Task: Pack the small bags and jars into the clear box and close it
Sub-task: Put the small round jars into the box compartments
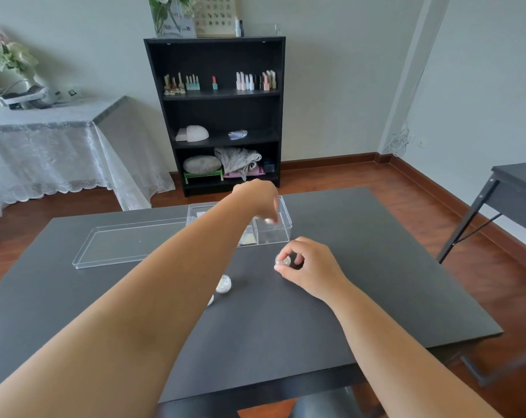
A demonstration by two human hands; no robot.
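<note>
The clear box (283, 227) stands open at the far middle of the dark table (376, 282), with small bags partly visible inside behind my arm. My left hand (260, 199) reaches over the box's right compartment, fingers pinched on a small jar (268, 221) just inside it. My right hand (308, 265) rests in front of the box, fingertips closed around another small clear jar (283, 260). Two more jars lie on the table beside my left forearm: one (224, 284) fully seen, one (210, 300) half hidden.
The box's clear lid (111, 248) lies flat to the left of the box. A black shelf unit (219, 116) stands behind the table, a lace-covered table (44, 146) at left, and another dark table (515, 188) at right.
</note>
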